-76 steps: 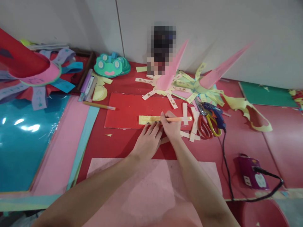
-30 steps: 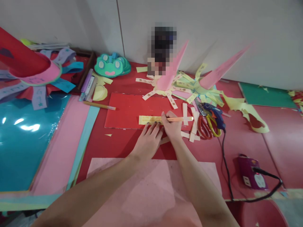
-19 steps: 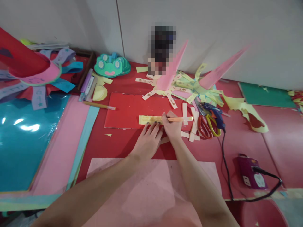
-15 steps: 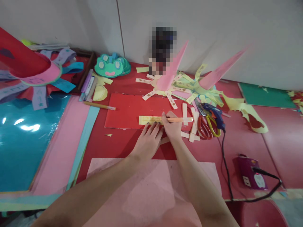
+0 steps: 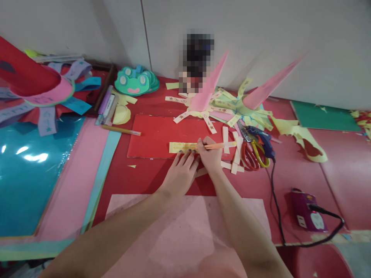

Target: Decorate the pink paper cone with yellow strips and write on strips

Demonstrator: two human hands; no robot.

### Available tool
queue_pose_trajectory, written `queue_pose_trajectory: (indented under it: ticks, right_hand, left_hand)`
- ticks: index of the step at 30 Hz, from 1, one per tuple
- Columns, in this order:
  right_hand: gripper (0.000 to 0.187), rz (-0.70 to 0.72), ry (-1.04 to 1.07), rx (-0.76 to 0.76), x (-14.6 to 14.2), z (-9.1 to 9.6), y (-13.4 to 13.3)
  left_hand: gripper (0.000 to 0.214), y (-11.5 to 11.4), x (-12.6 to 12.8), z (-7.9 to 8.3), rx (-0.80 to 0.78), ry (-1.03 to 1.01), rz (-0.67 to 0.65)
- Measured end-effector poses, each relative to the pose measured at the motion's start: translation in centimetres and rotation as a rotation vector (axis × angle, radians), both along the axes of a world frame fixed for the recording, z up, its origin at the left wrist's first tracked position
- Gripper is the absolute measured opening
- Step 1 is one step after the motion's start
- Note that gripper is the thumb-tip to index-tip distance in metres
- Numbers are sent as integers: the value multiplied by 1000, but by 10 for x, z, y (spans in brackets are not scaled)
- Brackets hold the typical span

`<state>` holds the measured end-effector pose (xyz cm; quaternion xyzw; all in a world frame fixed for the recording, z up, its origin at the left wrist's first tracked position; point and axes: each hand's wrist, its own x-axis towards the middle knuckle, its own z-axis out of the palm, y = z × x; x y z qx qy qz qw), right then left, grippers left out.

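A yellow paper strip (image 5: 174, 147) with small lines of writing lies on a red board (image 5: 153, 131). My left hand (image 5: 182, 168) rests flat, its fingertips on the strip's lower edge. In my right hand (image 5: 210, 154) is an orange pen (image 5: 220, 146), its tip down at the right part of the strip; the exact contact point is hidden by my fingers. Several pale paper strips (image 5: 236, 150) lie just right of that hand. Beside them are red-and-yellow scissors (image 5: 251, 155) and a blue glue gun (image 5: 262, 139).
Pink paper cones (image 5: 205, 90) with lettered strips stand behind the board. Green frog cutouts (image 5: 133, 83) and a brown pen (image 5: 121, 130) lie left. A black cord runs to a purple power box (image 5: 307, 211) at right. Teal sheets (image 5: 31, 173) cover the left side.
The pen's rear end has tipped slightly as my right hand shifts a little over the strip. My left hand stays in place; the whole view has drifted slightly.
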<state>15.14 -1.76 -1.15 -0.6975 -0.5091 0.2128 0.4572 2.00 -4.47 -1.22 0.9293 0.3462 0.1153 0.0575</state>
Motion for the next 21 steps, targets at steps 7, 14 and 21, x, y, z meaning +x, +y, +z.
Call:
queue_pose_trajectory:
  ticks: [7,14,21]
  right_hand:
    - [34,-19,-16,2,1,-3,0]
    - [35,-160,-6,69,3,-3,0]
    - [38,-136,31,50,4,-4,0]
  left_hand:
    - [33,0,0,1,-29,-10,7]
    - [35,0,0,-1,-9,-17,7]
    - [31,-1,0,0,15,-57,14]
